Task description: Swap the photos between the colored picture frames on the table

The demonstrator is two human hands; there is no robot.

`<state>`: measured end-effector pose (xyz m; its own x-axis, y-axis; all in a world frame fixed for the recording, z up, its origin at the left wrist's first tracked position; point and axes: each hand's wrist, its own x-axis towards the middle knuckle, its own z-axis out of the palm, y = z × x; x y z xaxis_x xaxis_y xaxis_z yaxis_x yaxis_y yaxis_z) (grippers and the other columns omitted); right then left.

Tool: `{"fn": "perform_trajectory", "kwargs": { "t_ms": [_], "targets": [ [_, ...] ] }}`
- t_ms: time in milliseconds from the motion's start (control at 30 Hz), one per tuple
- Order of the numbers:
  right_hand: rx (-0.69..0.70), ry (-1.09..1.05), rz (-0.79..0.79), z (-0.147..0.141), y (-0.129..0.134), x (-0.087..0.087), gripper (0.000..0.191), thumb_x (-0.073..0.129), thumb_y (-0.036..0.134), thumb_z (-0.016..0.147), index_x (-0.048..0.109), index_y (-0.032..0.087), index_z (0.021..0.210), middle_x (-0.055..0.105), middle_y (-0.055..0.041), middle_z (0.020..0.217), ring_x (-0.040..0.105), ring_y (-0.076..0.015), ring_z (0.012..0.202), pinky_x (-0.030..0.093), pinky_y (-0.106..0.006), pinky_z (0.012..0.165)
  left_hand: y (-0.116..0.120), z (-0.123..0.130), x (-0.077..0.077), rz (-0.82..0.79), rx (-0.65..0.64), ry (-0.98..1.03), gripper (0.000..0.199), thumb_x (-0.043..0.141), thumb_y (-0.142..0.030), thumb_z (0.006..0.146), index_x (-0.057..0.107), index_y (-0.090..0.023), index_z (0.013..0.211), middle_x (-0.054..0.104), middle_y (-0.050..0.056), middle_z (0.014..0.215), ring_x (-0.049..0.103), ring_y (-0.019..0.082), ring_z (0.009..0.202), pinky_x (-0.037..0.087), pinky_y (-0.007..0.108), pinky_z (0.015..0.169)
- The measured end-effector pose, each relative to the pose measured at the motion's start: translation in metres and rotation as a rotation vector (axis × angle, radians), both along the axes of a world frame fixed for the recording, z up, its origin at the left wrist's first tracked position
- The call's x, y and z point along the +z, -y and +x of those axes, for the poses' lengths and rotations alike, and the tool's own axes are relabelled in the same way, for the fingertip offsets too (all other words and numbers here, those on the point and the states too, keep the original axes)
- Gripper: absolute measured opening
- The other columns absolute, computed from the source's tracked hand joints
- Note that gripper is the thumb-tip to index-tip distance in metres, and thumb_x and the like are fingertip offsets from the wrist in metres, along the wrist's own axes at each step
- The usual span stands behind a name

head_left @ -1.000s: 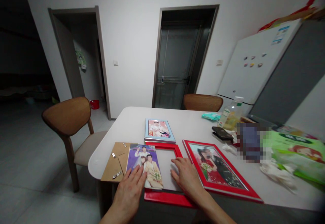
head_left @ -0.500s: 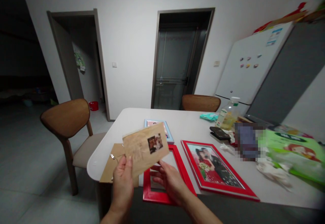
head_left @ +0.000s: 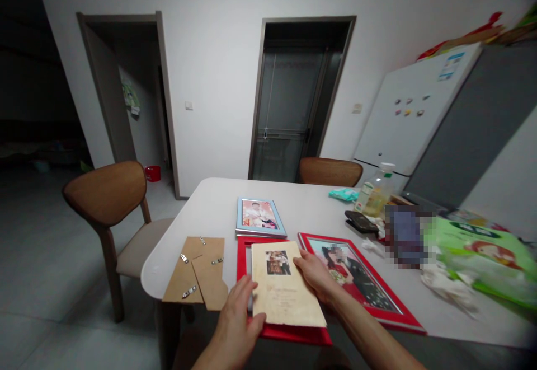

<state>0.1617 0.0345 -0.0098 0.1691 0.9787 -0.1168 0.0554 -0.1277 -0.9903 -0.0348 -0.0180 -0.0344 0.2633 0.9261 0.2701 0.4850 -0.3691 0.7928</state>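
Note:
A cream printed sheet (head_left: 289, 289) with a small dark photo on its upper part lies over the red picture frame (head_left: 243, 258), covering most of its opening. Along the sheet's left edge is my left hand (head_left: 239, 317), its thumb on the lower corner. My right hand (head_left: 316, 275) grips the upper right edge, fingers partly hidden. To the left, a brown backing board (head_left: 210, 275) with metal clips rests on the table. A second red frame (head_left: 356, 280) holding a picture of a couple lies to the right, partly behind my right forearm. Beyond is a light blue frame (head_left: 260, 217).
On the white table (head_left: 222, 191), the right side holds a bottle (head_left: 375, 193), a black wallet-like item (head_left: 361, 221), crumpled tissues (head_left: 448, 286) and a green tissue pack (head_left: 490, 247). Wooden chairs stand at the left (head_left: 109, 193) and far side (head_left: 329, 171).
The sheet has turned and come down over the red frame, its photo now toward the far end. My right hand has moved to its right edge. The backing board and blue frame show more fully.

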Motion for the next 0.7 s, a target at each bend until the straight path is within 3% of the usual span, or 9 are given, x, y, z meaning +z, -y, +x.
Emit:
{"fn": "perform_trajectory", "kwargs": {
  "t_ms": [100,167,300,500,700],
  "targets": [
    [0.042,-0.059,-0.048,-0.007,-0.007,-0.007,0.04,0.038,0.014,0.064,0.051,0.013,0.102,0.067,-0.0057,0.071,0.062,-0.018,0.06,0.047,-0.027,0.052,0.001,0.002,-0.008,0.095,-0.063,-0.105,0.046,0.053,-0.012,0.062,0.051,-0.014,0.108,0.045,0.015,0.124,0.04,0.025,0.115,0.033,0.044,0.096],
    [0.014,0.019,-0.031,-0.009,-0.013,-0.011,0.04,0.038,0.015,0.065,0.052,0.013,0.102,0.067,-0.0055,0.071,0.062,-0.0177,0.061,0.046,-0.026,0.052,0.001,0.001,-0.012,0.154,-0.106,-0.155,0.045,0.055,-0.012,0.063,0.051,-0.014,0.107,0.046,0.016,0.122,0.041,0.026,0.114,0.034,0.046,0.094],
    [-0.011,0.371,0.028,-0.007,-0.021,-0.015,0.034,0.04,0.019,0.067,0.059,0.014,0.095,0.067,-0.0072,0.079,0.061,-0.0184,0.069,0.044,-0.024,0.058,0.001,-0.001,-0.011,0.216,-0.143,-0.261,0.037,0.055,-0.016,0.067,0.053,-0.015,0.104,0.048,0.015,0.12,0.042,0.026,0.113,0.033,0.049,0.094],
    [0.008,1.048,0.032,-0.005,-0.021,-0.008,0.033,0.038,0.027,0.072,0.06,0.01,0.091,0.064,-0.0142,0.088,0.058,-0.0203,0.08,0.039,-0.026,0.066,0.005,0.003,0.003,0.152,-0.151,-0.461,0.041,0.052,-0.021,0.071,0.049,-0.008,0.11,0.044,0.018,0.124,0.037,0.028,0.116,0.03,0.047,0.097],
    [0.013,1.316,-0.059,-0.009,-0.017,-0.008,0.04,0.035,0.037,0.075,0.061,0.01,0.087,0.062,-0.0172,0.089,0.059,-0.0253,0.078,0.039,-0.03,0.06,0.005,0.003,0.0,0.193,-0.151,-0.474,0.041,0.052,-0.022,0.072,0.049,-0.01,0.111,0.045,0.016,0.123,0.038,0.027,0.116,0.032,0.046,0.096]
  ]
}}
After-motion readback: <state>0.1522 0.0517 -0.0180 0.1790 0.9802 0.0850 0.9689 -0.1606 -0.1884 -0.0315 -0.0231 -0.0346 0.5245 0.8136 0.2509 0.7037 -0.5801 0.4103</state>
